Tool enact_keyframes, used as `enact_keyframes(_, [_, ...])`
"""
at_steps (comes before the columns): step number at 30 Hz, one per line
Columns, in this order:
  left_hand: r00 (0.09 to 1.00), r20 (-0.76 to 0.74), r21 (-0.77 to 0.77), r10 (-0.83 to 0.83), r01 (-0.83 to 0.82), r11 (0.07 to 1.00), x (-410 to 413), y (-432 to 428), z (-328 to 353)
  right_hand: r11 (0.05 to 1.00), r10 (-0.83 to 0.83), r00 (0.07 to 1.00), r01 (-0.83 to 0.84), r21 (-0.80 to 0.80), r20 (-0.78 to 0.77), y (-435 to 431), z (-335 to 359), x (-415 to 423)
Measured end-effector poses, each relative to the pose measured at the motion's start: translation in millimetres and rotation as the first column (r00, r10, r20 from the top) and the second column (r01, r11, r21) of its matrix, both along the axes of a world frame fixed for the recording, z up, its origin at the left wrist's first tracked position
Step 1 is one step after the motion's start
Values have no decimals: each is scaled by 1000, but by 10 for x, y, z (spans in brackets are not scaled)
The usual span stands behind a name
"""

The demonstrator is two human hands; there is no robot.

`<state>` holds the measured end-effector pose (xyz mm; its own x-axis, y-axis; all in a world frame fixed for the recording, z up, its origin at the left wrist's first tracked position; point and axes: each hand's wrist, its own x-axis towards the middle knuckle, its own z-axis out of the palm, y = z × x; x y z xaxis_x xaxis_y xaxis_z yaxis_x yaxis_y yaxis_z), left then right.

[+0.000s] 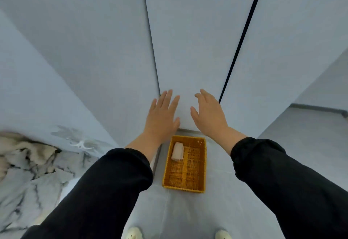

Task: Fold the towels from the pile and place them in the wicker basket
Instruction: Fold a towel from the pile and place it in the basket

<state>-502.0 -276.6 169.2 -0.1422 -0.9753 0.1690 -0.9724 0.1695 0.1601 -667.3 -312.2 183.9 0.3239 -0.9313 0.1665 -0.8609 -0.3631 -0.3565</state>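
Note:
A yellow wicker basket (202, 165) stands on the grey floor below me, against the foot of the wall. One folded pale towel (177, 151) lies in its far left corner. My left hand (162, 115) and my right hand (211, 115) are held out in front of me above the basket, palms down, fingers spread, holding nothing. Black sleeves cover both forearms. A heap of cream towels (17, 150) lies at the far left on a marbled surface.
The marbled white and grey surface (33, 188) fills the lower left. Grey wall panels (188, 41) with dark seams rise ahead. Two white shoe tips (133, 233) show at the bottom edge. Grey floor (301, 144) extends to the right.

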Motion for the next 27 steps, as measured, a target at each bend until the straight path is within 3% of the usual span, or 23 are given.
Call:
enact_keyframes(5, [959,-33,-105,280,-282,954,-135,496,463,969,240,970,-238,-65,29,-46,611,-44])
enact_keyframes(8, [929,-68,-139,365,-371,918,-79,756,653,924,369,928,-361,-127,48,12,849,11])
enact_keyframes(15, [804,-44,-213,594,-588,780,561,1541,1127,676,714,700,-689,-259,3,423,1296,795])
enact_keyframes(18, [739,-46,-236,672,-661,712,935,1879,1182,569,794,603,-780,-261,-73,676,1333,1264])
enact_keyframes(27, [551,-16,-223,834,-815,535,2539,3015,1107,430,878,461,-878,-210,-128,1583,1283,3154])
